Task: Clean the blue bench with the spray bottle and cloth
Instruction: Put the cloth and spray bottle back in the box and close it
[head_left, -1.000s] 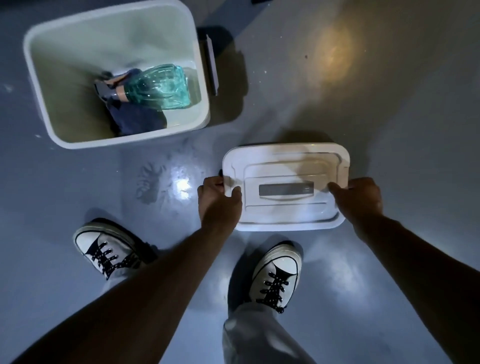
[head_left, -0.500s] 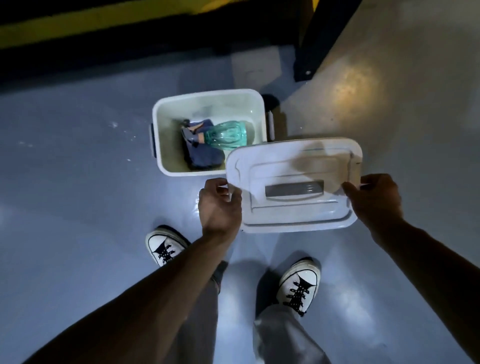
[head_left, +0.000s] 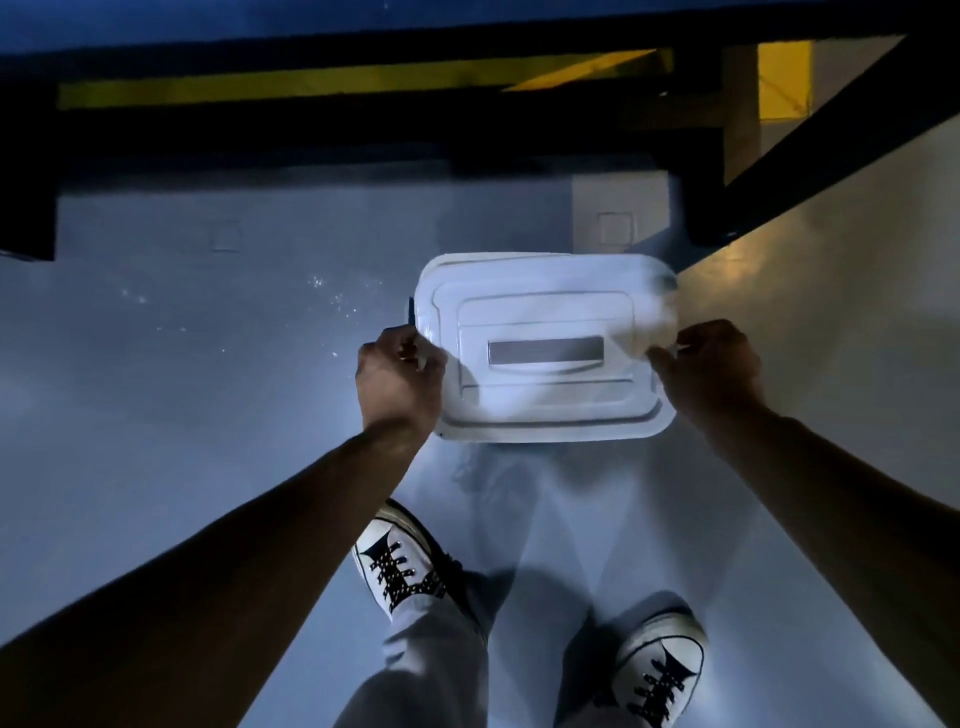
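Note:
A white plastic lid (head_left: 545, 358) with a grey slot in its middle sits flat in the centre of the head view. It covers the white bin, so the spray bottle and cloth are hidden. My left hand (head_left: 397, 379) grips the lid's left edge. My right hand (head_left: 709, 371) grips its right edge. The blue bench top (head_left: 156, 15) shows as a strip at the very top, above a black frame (head_left: 311, 130).
Grey-blue floor (head_left: 182, 389) spreads to the left, and a lighter beige floor (head_left: 831, 312) lies to the right. A black bench leg (head_left: 704, 208) stands just behind the lid. My two white sneakers (head_left: 400, 566) are below the lid.
I have carried the lid left and forward over the open bin, and it now covers the bottle and cloth. The view has tilted up toward the bench.

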